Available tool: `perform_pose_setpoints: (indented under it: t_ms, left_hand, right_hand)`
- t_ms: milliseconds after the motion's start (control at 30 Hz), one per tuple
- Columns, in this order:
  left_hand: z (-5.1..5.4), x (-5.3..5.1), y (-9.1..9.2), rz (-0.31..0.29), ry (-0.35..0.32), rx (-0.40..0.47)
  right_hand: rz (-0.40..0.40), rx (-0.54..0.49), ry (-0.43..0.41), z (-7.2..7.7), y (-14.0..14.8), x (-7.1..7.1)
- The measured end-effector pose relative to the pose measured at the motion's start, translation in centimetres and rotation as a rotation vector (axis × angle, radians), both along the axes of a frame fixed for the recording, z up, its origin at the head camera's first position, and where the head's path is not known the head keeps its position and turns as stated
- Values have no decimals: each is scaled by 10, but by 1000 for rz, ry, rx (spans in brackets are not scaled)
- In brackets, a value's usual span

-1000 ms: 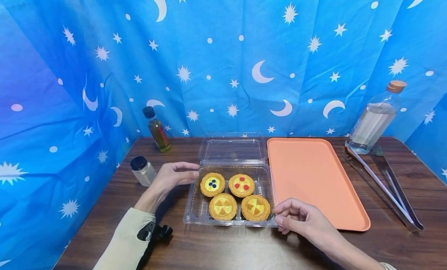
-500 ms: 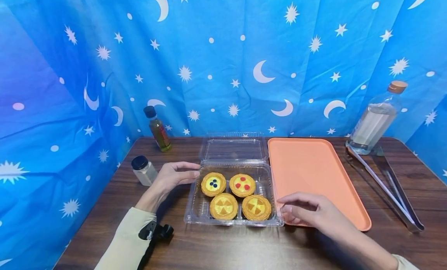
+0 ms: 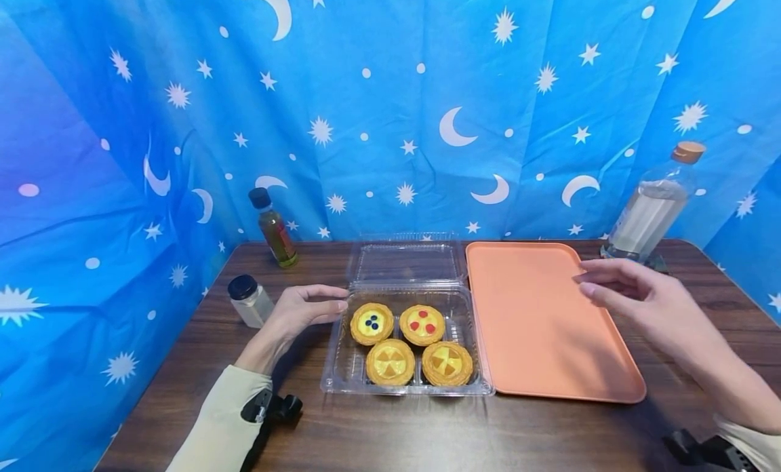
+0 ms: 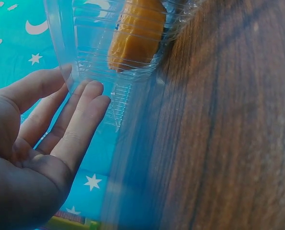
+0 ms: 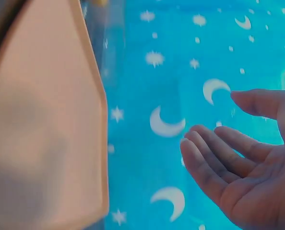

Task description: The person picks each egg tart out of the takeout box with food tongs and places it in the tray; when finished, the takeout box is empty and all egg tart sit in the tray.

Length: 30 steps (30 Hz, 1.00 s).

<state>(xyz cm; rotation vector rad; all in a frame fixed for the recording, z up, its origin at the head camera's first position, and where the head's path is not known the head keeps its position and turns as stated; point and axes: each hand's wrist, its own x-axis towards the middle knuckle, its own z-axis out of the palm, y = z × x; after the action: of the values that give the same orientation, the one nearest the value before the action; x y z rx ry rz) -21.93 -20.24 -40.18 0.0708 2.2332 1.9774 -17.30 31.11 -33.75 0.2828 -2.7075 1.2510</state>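
Clear box (image 3: 405, 390) sits on the brown table (image 3: 366, 438). At its left, the left hand (image 3: 305, 308) touches it with loose, stretched fingers. Four round tarts (image 3: 390, 363) lie inside, and the lid (image 3: 407, 263) is folded back. Just beside it is an orange tray (image 3: 525, 309). Near the tray's right edge hangs the right hand (image 3: 649, 296), loose and free.

Person's wearing pale cream long sleeves. The left sleeve (image 3: 213, 418) looks smooth with a few soft creases and stops by the wrist, right where a chunky black wrist mount (image 3: 274, 407) sits, silvery bit in it, rounded knob poking out. The right sleeve (image 3: 756, 446) matches, plus a blocky black gadget (image 3: 720, 455), only partly visible. Left hand (image 3: 303, 308) and right hand (image 3: 649, 296) are bare.
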Motion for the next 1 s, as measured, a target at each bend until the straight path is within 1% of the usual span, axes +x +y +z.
perform_pose_setpoints:
  t_ms: [100, 200, 267, 300, 400, 500, 700, 833, 1000]
  left_hand:
    - [0, 0, 1, -4, 1, 6]
    - [-1, 0, 2, -6, 0, 6]
    - [-2, 0, 2, -6, -2, 1]
    - [-2, 0, 2, -4, -4, -3]
    - [-3, -1, 2, -1, -8, -14]
    - [-4, -1, 1, -2, -9, -15]
    - [-6, -1, -2, 3, -10, -6]
    - [-6, 0, -6, 0, -12, -34]
    - [-6, 2, -10, 1, -15, -64]
  right_hand:
    - [-86, 84, 34, 0, 12, -3]
    - [-133, 147, 89, -2, 25, -8]
    - [-164, 166, 106, -5, 33, -11]
    - [-184, 167, 99, -7, 37, -13]
    - [-239, 176, 56, -13, 49, -17]
    - [-276, 201, 14, -19, 62, -23]
    - [-318, 332, -46, -29, 87, -34]
    - [-328, 394, -101, -35, 97, -41]
    - [-303, 482, -213, -40, 101, -45]
